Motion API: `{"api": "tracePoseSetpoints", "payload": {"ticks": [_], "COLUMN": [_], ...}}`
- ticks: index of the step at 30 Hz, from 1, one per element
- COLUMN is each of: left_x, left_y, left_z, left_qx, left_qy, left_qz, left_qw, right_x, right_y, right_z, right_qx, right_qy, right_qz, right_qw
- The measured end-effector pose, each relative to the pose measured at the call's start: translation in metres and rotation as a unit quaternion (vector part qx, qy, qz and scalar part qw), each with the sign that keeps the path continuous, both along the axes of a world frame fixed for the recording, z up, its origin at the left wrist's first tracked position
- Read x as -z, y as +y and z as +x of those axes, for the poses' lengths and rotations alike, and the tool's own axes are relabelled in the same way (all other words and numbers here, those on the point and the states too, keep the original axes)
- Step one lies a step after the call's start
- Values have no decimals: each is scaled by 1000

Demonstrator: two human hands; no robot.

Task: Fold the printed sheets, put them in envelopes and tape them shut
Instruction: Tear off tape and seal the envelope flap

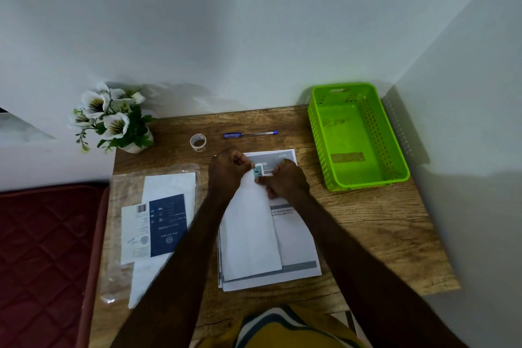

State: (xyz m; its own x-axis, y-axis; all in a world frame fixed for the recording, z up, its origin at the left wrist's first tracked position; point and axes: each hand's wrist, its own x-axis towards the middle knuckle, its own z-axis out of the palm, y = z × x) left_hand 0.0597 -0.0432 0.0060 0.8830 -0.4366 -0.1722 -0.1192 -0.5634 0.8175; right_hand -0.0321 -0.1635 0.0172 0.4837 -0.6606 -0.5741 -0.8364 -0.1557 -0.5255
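both hands are at the far end of the white envelope, which lies on the printed sheets: left hand and right hand pinch a small patterned tape piece there.

Bare table lies open at 3 o'clock of the paper stack; green basket blocks 1 o'clock, tape roll and pen 12, envelope pack 9

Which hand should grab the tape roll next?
Left, probably. The tape roll sits just beyond and left of the left hand, nearer than to the right hand, which pinches the sticker on the envelope.
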Motion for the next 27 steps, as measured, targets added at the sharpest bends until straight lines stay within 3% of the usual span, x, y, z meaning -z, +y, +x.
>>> {"api": "tracePoseSetpoints", "payload": {"ticks": [6,12,17,23,27], "left_x": [3,5,6,7,7], "left_y": [0,1,1,2,3], "left_z": [1,1,0,-1,-3], "left_qx": [5,6,8,5,7], "left_qy": [-8,-5,-12,-18,-34], "left_qz": [7,8,10,10,12], "left_qw": [1000,1000,1000,1000,999], "right_x": [2,6,4,4,3], "right_y": [8,7,10,-3,3], "right_z": [3,-3,-3,-10,-7], "right_qx": [51,75,27,25,50], "right_qy": [-22,-68,-32,-78,-84], "right_qz": [-70,-29,-62,69,28], "right_qw": [996,994,997,994,995]}}
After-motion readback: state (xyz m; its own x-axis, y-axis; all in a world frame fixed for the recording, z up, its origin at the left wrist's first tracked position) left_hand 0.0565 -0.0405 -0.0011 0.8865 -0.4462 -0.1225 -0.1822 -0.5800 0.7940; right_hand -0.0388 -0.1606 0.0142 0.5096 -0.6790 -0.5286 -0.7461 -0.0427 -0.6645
